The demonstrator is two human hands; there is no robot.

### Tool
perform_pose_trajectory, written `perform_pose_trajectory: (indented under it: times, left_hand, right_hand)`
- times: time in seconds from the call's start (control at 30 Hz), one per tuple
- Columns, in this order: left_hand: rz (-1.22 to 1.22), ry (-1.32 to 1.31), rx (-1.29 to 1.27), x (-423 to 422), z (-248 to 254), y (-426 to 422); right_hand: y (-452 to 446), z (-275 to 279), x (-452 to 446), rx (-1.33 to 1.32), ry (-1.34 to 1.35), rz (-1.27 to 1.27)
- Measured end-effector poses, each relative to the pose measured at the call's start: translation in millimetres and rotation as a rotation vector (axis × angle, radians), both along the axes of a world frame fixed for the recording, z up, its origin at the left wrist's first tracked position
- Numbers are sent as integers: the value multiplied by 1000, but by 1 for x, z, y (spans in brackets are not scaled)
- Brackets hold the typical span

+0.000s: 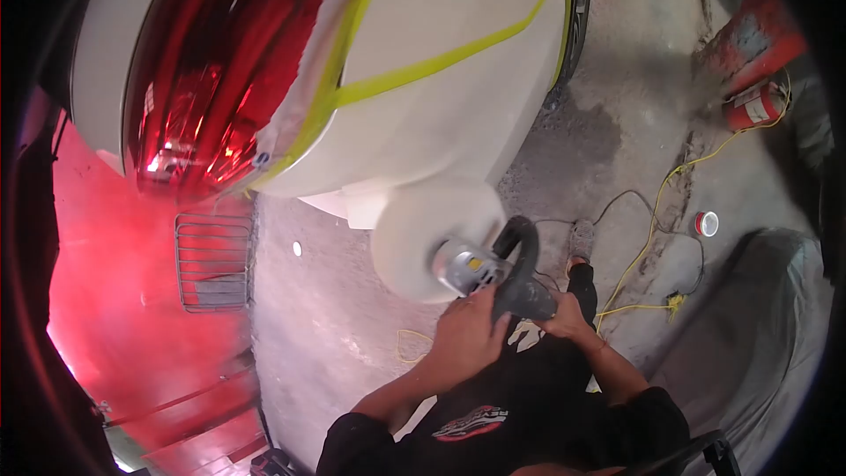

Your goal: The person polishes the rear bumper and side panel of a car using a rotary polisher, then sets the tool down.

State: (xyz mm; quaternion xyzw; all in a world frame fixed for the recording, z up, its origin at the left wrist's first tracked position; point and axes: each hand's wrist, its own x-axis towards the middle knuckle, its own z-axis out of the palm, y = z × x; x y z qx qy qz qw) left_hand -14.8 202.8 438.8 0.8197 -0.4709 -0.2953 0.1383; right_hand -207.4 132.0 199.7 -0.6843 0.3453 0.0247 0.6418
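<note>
Both hands are on a polisher (520,280) with a black body and a silver gear head. My left hand (465,328) is wrapped around it just behind the head, while my right hand (567,316) grips the rear end. Its broad white pad (401,234) looks smeared, and its far edge lies at the lower edge of a white car bumper (414,145); whether they touch I cannot tell. Yellow-green masking tape (432,64) crosses the panel and borders the red tail light (225,62).
A yellow cord (636,260) and a dark cable (617,197) run over the concrete floor on the right. A red fire extinguisher (753,107), a roll of tape (706,224) and a grey covered object (749,335) are there too. A metal rack (211,251) is by the red wall (115,282).
</note>
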Motion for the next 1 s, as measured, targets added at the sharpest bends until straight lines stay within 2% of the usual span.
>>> perform_pose_trajectory:
  times: [0.03, 0.1, 0.17, 0.23, 0.3, 0.33, 0.4, 0.57, 0.63, 0.67, 0.73, 0.83, 1.0]
  left_hand:
    - [96, 15, 182, 2, 6, 7]
    - [148, -20, 164, 7, 1, 19]
    - [281, 29, 160, 9, 0, 21]
    - [321, 7, 49, 9, -7, 19]
    - [328, 43, -25, 8, -8, 7]
    - [364, 34, -35, 7, -5, -3]
    - [353, 214, -7, 4, 0, -26]
    - [362, 342, -128, -17, -24, -62]
    - [341, 171, -114, -22, -24, -65]
    - [376, 188, -116, -30, -29, -66]
    - [604, 39, -232, -46, -34, -64]
    - [757, 17, -168, -43, -23, -63]
    - [932, -57, -328, -37, -55, -23]
  right_hand:
    - [-3, 10, 7, -11, 2, 3]
    - [-16, 35, 16, -222, 51, 117]
    - [-30, 44, 19, -270, 71, 153]
    - [-43, 45, 20, -313, 85, 212]
    - [-64, 33, 18, -356, 4, 131]
    - [-79, 46, 19, -374, -13, 125]
    - [-112, 54, 10, -402, 9, 173]
    - [-180, 76, -18, -415, 46, 211]
    - [-194, 79, -20, -606, 69, 277]
    - [-199, 73, -24, -687, 32, 284]
    - [-201, 76, -22, -688, 42, 352]
    - [-197, 77, -10, -733, 19, 406]
    - [-176, 92, 25, -761, 77, 556]
